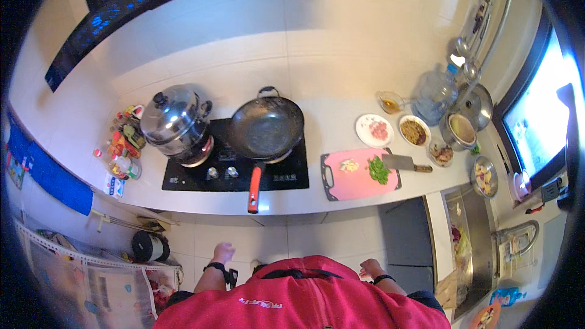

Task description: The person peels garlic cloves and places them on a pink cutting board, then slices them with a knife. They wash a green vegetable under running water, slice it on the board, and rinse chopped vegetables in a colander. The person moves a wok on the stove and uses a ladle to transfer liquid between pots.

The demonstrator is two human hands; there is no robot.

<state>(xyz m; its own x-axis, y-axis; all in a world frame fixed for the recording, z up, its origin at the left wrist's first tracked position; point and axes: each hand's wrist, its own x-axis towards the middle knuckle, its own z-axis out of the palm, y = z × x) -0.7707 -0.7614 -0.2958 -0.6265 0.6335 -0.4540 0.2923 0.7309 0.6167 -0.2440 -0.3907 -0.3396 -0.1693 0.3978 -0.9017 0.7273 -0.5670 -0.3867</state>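
My left hand (pixel 224 252) hangs above the floor, in front of the counter edge. Lower right, my right hand (pixel 371 267) is held beside my body. Nothing shows in either hand; their fingers look loosely curled, too small to make out. On the black cooktop (pixel 237 183) a wok (pixel 266 128) sits, its red handle (pixel 254 192) pointing towards me. To its left stands a lidded steel pot (pixel 173 123). A pink cutting board (pixel 356 185) bears chopped garlic (pixel 349 165) and chopped greens (pixel 379 170). A cleaver (pixel 400 162) lies across its right edge.
Behind the board are a plate of raw meat (pixel 378 130), a bowl of brown food (pixel 414 131) and a water jug (pixel 435 96). Seasoning bottles (pixel 125 141) stand at the left. At the right is a sink (pixel 482 242); a range hood (pixel 105 23) hangs overhead.
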